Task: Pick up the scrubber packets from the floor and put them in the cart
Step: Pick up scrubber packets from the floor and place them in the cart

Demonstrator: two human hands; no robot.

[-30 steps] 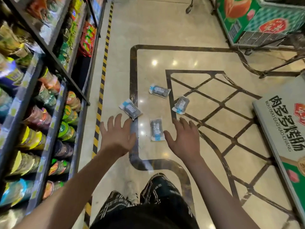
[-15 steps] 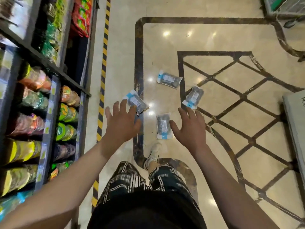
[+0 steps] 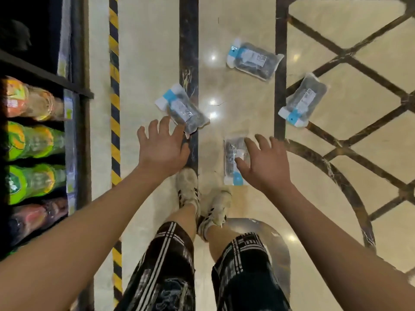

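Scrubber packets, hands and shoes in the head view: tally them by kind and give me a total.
Scrubber packets on the floor: 4 (left packet, near packet, far packet, right packet)
Hands: 2 (left hand, right hand), both with fingers spread
Shoes: 2 (left shoe, right shoe)
Total: 8

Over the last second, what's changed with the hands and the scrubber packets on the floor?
Both hands dropped toward the floor as the person bent over. The left hand now reaches the near end of the left packet; the right hand has spread over the nearest packet. Neither is gripped yet. All four packets, including the far packet and the right packet, lie where they were.
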